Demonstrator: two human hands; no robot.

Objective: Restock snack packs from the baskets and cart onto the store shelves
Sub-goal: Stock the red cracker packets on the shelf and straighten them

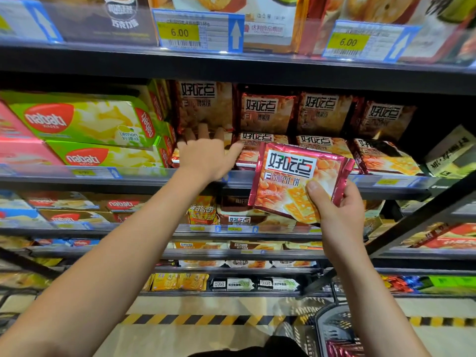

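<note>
two green nabati boxes point(85, 122) marked "lemon" sit stacked at the left of the frame, their end flush against the brown biscuit packs point(268, 113). our left hand point(206, 153) reaches over the shelf edge point(134, 173) at centre, fingers spread and loose, touching the lower packs with little room above them. right of centre our right hand point(334, 204) grips the pink almond biscuit pack point(298, 181) by its lower corner, held before the shelf. upper price tags point(180, 32) read "6.00".
</note>
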